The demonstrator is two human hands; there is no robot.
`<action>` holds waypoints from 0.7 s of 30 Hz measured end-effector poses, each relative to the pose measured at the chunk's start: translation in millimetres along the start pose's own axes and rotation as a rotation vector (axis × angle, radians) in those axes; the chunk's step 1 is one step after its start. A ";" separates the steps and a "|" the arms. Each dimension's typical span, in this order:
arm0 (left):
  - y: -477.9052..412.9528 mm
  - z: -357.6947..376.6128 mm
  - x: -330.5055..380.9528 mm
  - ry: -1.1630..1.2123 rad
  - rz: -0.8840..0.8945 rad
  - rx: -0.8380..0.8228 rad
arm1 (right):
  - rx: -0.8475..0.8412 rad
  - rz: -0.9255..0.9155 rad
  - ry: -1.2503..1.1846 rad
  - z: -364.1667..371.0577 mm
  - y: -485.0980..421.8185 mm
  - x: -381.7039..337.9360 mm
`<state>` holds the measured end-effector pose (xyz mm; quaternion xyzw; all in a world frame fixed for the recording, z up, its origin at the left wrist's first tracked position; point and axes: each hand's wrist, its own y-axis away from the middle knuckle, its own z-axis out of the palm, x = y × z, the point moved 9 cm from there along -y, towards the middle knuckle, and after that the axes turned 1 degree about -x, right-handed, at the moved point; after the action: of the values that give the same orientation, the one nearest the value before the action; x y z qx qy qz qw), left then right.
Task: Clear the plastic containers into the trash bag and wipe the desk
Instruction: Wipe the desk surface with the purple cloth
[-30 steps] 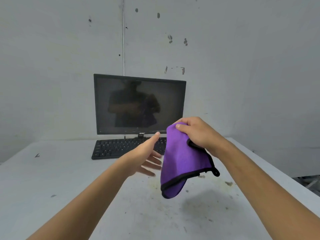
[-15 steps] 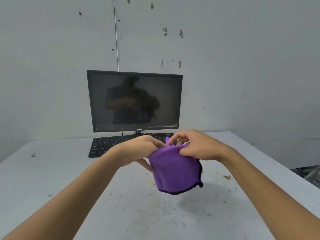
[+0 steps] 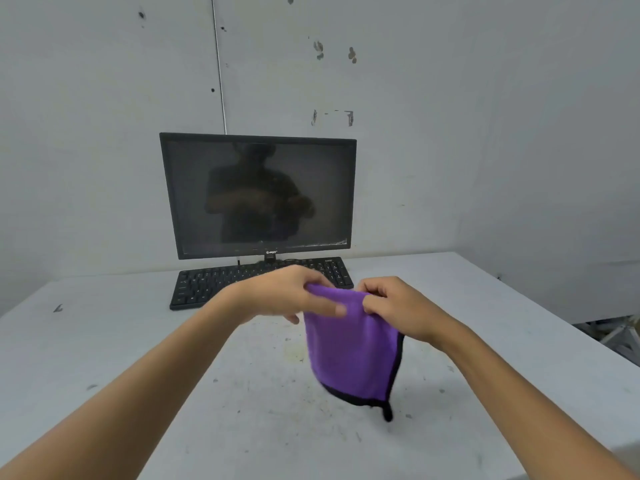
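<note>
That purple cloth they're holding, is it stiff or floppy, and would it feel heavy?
Probably floppy: the purple cloth droops limply below where the left hand and right hand pinch its top edge. Likely light too, since fingertip pinches alone hold it above the desk. Its surface looks fuzzy, so it probably won't slip easily.

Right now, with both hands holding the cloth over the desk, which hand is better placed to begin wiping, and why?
Probably the right hand: it grips a corner of the purple cloth, most of which hangs beneath it above the desk. The left hand only pinches the top edge.
</note>
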<state>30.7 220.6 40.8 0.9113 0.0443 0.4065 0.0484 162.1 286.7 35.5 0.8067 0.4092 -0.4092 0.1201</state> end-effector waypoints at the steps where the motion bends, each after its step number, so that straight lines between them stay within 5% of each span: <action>1: -4.0 6.5 0.3 -0.073 0.028 -0.004 | -0.006 0.021 -0.065 -1.7 4.1 5.8; 7: -32.9 55.2 -3.1 0.199 0.089 -0.026 | -0.257 0.232 -0.059 10.7 47.5 54.8; 13: -60.8 82.3 -9.6 0.251 0.019 0.065 | 0.286 0.408 -0.005 -92.3 65.9 120.7; 17: -73.0 106.0 -4.8 0.171 0.006 0.036 | 0.551 0.362 0.429 -145.4 80.8 110.1; 19: -77.8 119.0 -4.0 0.110 0.006 0.034 | 0.597 0.378 0.615 -140.5 92.0 99.1; 21: -81.4 133.1 -4.0 0.056 0.009 0.032 | 0.471 0.456 0.721 -111.5 99.0 110.5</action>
<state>123.9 293.8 -60.7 0.9003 0.0482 0.4314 0.0309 336.3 344.7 8.7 0.9713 0.1339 -0.1485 -0.1286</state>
